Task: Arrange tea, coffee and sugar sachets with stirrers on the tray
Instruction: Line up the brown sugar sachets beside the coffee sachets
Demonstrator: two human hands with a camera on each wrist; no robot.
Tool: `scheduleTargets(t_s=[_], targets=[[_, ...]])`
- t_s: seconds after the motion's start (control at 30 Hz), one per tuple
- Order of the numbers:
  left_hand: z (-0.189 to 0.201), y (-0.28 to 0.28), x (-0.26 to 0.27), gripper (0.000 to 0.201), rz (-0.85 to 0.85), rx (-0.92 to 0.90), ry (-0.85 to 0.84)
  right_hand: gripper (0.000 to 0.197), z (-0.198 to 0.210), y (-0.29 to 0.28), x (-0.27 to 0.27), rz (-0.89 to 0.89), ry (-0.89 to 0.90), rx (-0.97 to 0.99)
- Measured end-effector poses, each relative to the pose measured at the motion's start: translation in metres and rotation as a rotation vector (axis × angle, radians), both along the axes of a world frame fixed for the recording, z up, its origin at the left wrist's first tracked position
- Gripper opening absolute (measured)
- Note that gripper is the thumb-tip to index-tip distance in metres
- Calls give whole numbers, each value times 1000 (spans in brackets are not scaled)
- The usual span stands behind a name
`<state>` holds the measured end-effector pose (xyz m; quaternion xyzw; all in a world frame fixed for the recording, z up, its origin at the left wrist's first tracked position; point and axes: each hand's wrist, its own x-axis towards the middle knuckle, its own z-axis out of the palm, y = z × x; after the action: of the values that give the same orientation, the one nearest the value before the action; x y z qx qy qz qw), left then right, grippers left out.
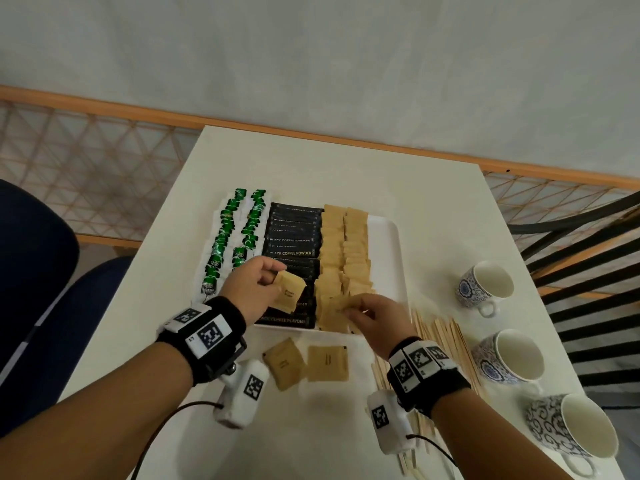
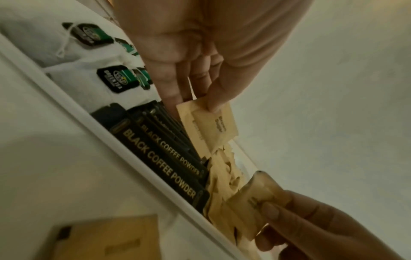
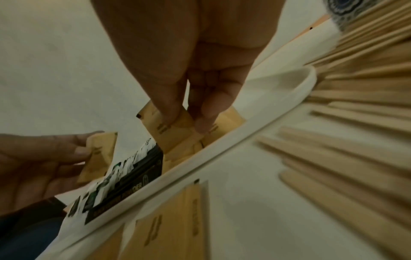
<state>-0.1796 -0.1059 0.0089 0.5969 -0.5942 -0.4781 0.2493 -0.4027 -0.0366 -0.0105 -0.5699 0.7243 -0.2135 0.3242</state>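
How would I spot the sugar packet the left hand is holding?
Start at the white tray on the table. Above its black coffee sticks, the left hand pinches brown sugar packets by one corner. Unlike the brown packets lying in the tray, these hang tilted in the air.

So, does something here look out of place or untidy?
Yes. Two brown sugar sachets lie on the table in front of the tray, outside it, and the wooden stirrers are spread loosely beside it.
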Motion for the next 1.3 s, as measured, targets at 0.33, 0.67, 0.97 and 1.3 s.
scheduleTargets(t_s=[0.33, 0.67, 0.97, 1.3], targets=[[-7, -9, -7, 29, 1, 51, 56, 22, -10, -19, 5, 104, 129, 66], [-13, -11, -14, 23, 16, 100, 79, 30, -11, -19, 6, 164, 220, -41], [-4, -9, -34, 25, -8, 229, 306, 32, 5, -22, 11, -76, -269, -64], [-8, 2, -68, 13, -84, 310, 283, 19, 11, -11, -7, -287, -659, -22]])
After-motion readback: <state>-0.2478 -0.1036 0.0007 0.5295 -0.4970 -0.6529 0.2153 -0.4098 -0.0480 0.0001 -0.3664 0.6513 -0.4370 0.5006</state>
